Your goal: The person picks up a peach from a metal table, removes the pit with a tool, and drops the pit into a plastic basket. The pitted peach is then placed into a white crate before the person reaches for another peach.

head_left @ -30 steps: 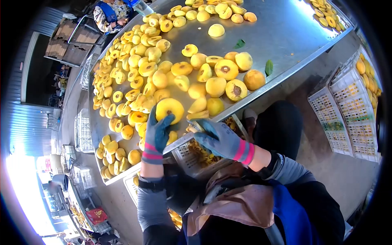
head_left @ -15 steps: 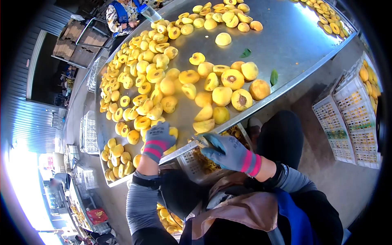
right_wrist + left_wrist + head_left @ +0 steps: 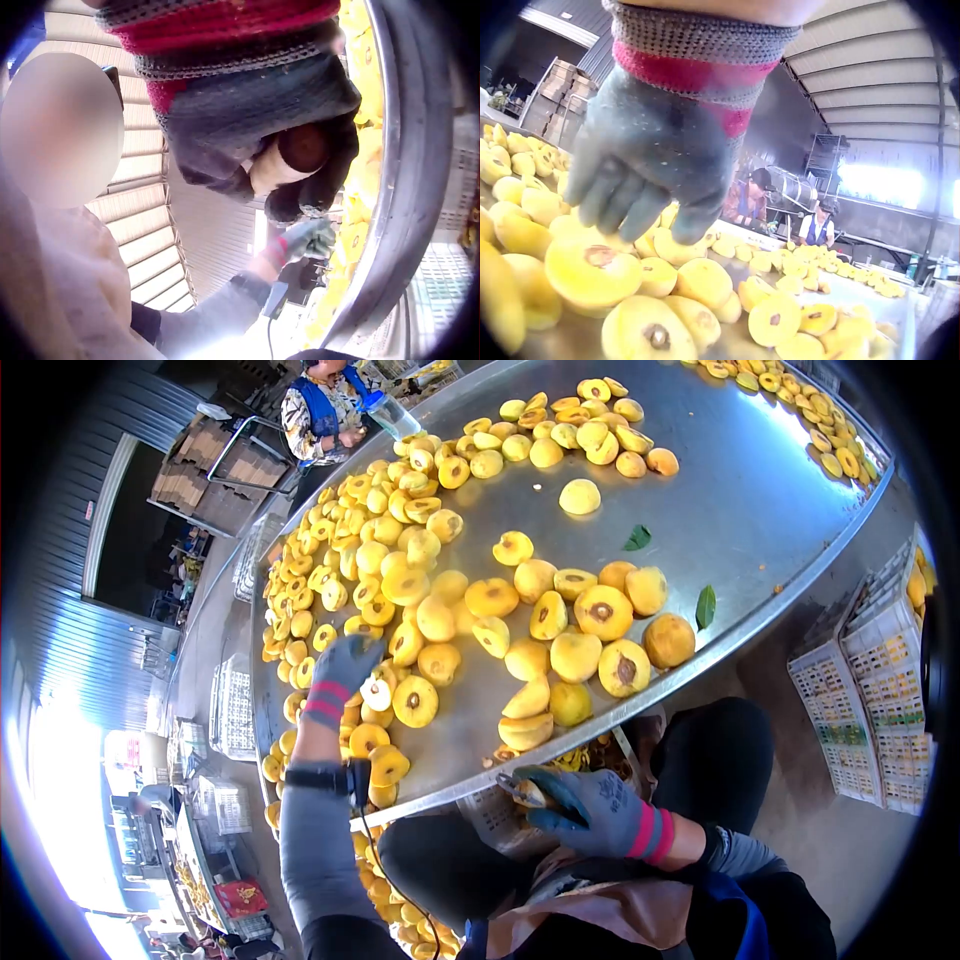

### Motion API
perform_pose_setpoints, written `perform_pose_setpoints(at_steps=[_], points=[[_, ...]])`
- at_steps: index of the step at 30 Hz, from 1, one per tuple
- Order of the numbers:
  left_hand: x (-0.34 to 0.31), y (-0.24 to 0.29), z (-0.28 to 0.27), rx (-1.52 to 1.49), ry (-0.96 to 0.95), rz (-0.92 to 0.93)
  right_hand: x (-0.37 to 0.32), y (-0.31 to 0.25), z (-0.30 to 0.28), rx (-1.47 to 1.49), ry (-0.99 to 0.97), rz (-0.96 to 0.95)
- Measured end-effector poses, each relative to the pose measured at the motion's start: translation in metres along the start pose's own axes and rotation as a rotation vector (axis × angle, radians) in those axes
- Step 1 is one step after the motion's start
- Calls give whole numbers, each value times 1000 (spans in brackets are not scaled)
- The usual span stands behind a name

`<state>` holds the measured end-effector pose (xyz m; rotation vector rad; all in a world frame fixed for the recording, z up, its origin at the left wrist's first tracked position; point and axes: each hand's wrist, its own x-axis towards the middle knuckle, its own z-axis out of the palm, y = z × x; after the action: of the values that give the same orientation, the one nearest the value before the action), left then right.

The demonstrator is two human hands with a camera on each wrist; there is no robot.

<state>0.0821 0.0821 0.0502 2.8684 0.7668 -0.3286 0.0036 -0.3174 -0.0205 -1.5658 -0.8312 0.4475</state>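
Yellow peach halves (image 3: 415, 702), some with a brown pit showing, are spread over the metal table. My gloved left hand (image 3: 347, 663) reaches palm down over the near-left pile. In the left wrist view the left hand's fingers (image 3: 634, 210) hang bent just above the halves, thumb apart, and nothing shows between them. At the table's near edge my gloved right hand (image 3: 590, 810) grips a small hand tool (image 3: 520, 790) with a metal tip. The right wrist view shows its thick pale handle (image 3: 277, 169), dark at the end, inside the curled fingers; its working end is hidden there.
The metal table (image 3: 690, 510) has a raised rim on my side. White crates (image 3: 860, 680) with peaches stand at the right, and another crate (image 3: 495, 815) is below the rim. Two green leaves (image 3: 706, 607) lie on the table. A person (image 3: 325, 415) is at the far left corner.
My left hand released a peach half near the rim, then moved left and farther over the pile. The right hand still holds the tool, now lower in the head view.
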Motion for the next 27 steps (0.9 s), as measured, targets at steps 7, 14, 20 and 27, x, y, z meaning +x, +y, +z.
perform_pose_setpoints(at_steps=[7, 14, 20, 27], points=[[161, 25, 58, -139, 210, 75, 23, -10, -9, -63, -76, 64], [115, 35, 95, -299, 41, 423, 27, -7, 0, -80, -56, -29], [-6, 34, 98, -177, -34, 506, 18, -18, 4, -132, -134, 28], [44, 15, 52, -332, -271, 340, 20, -11, 0, -92, -131, -3]])
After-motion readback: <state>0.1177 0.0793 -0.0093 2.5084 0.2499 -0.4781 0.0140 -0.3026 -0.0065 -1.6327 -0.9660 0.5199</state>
